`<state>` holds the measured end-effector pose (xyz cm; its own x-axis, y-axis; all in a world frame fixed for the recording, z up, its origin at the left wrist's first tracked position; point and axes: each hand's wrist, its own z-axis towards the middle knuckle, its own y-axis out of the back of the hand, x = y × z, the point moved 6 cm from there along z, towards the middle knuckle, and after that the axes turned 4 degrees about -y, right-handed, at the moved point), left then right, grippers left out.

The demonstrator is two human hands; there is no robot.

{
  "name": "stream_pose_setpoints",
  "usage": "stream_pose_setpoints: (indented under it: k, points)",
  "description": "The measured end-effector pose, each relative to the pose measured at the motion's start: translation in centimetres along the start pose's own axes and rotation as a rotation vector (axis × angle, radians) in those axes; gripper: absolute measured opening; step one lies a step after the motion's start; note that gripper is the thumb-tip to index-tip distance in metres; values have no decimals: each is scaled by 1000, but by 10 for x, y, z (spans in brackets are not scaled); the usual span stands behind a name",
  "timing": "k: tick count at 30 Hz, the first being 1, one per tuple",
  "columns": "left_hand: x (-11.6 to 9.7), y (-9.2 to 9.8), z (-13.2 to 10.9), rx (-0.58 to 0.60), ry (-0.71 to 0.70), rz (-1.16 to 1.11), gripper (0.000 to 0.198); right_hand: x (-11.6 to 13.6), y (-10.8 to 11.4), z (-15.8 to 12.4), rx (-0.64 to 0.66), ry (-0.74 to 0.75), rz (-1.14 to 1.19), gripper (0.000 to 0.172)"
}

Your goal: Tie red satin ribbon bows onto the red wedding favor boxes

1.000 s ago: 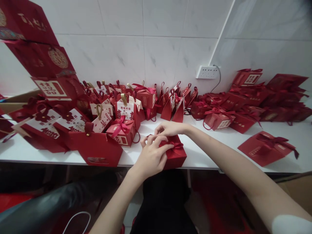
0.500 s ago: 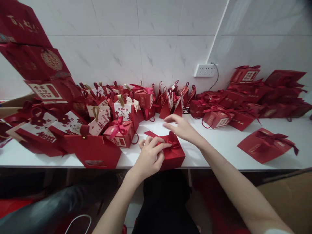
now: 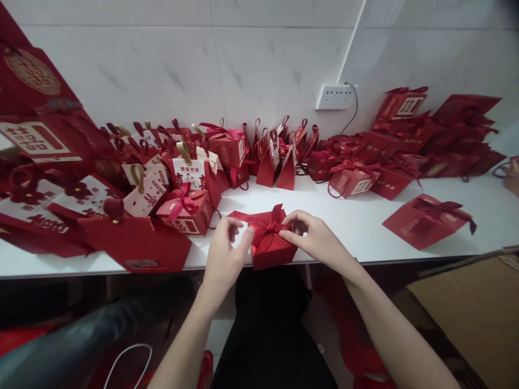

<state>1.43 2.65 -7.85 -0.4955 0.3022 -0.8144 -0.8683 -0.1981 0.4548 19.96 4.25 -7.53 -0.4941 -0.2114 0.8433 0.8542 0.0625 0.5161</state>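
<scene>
Nearest us are black trousers (image 3: 275, 335) below the edge of the white worktop (image 3: 344, 227), with cardboard (image 3: 470, 313) low on the right. At the worktop's front edge, between our hands, sits a red gift box (image 3: 272, 258) topped by a ribbon bow (image 3: 271, 229). Our right hand (image 3: 318, 237) pinches the bow's right loop between thumb and forefinger; our left hand (image 3: 227, 251) is at the bow's left side, and we cannot tell whether its fingers close on ribbon. To the left we see a red bag (image 3: 138, 243), and well to the right a beribboned box (image 3: 421, 221). Farther back stand pointed boxes (image 3: 267, 168) beside piled red boxes (image 3: 413, 139), before a tiled wall (image 3: 263, 59) bearing a socket strip (image 3: 335, 97).
</scene>
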Motion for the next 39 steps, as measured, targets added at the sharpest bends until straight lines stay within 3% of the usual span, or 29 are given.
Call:
stream_pose_setpoints:
  k: [2,4,11,19,23,26,31,39]
  points:
    - [8,-7,-2,100,153,-25,33,-1,-1,0,14,-4,56,11]
    - [10,-13,-3,184,192,-44,38,-2,-1,-1,8,-16,99,15]
    - [11,-17,-1,176,211,-266,34,-10,1,-8,-124,-195,105,33]
    - [20,-21,-3,183,288,-442,36,-8,-1,-3,-215,-147,133,22]
    - [23,-29,-6,191,333,-600,36,-9,-2,-5,-245,-115,311,19]
    - [27,-31,-7,179,327,-645,35,-15,-4,-5,-236,-144,556,27]
    - [33,-34,-7,235,310,-671,33,-28,-12,-5,-144,-344,893,40]
    - [41,-36,-2,368,261,-701,34,-42,-18,-1,-35,-460,1060,40]
